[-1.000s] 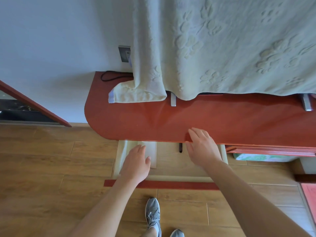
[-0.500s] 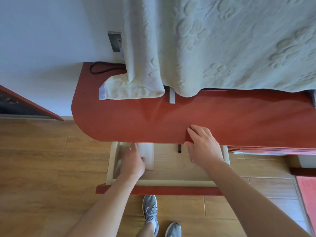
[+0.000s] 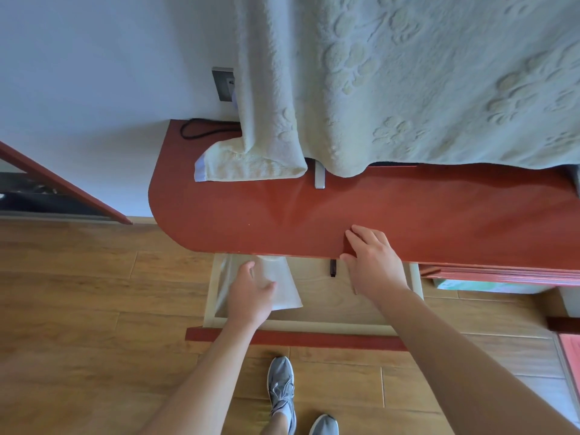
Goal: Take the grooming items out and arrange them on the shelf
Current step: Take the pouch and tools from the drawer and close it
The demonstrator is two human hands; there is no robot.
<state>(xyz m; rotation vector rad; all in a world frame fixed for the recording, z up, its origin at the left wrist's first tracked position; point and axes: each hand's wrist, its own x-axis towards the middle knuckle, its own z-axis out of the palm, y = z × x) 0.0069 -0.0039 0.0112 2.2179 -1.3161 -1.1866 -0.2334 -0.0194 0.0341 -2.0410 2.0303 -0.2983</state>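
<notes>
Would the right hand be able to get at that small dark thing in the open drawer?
Probably yes. The small dark item pokes out from under the red shelf top right beside the right hand, uncovered; the left hand, holding a clear plastic bag, is off to the side.

- Pale green towel, paw prints pressed into it, hanging across the top, one corner bunched at lower left.
- Grey wall socket just left of the towel's edge.
- Black cable looping below the socket, slipping under the towel.
- Wooden floor below.
- Two grey sneakers down at the bottom, on the floor.
- Green-and-white package peeking out at right.
</notes>
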